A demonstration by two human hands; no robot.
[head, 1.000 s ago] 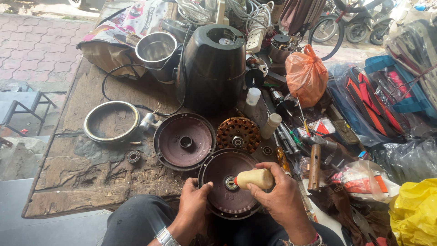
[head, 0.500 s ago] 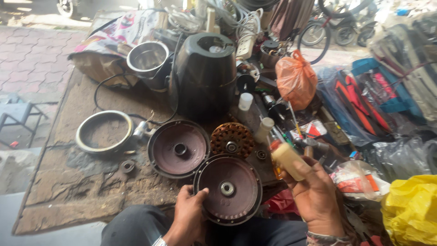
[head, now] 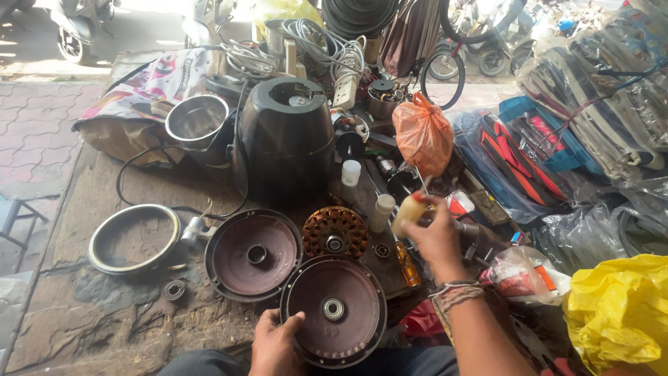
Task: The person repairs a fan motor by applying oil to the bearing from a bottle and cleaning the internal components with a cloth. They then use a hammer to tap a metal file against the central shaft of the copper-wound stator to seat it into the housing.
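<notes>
I see my left hand (head: 275, 342) pressing its fingers flat on the rim of the round motor cover (head: 333, 309) at the table's near edge; with so light a hold it could slide off toward my lap. My right hand (head: 435, 233) wraps a small yellowish bottle (head: 408, 214) over the right side; tilted, it may drip. The cover is dark, dusty, with a bearing at its centre.

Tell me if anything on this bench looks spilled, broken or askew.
Nothing spilled or broken that I can see. The bench is cluttered; the left hand steadies the round dark metal cover, the right hand holds a small yellowish bottle tilted.
</notes>
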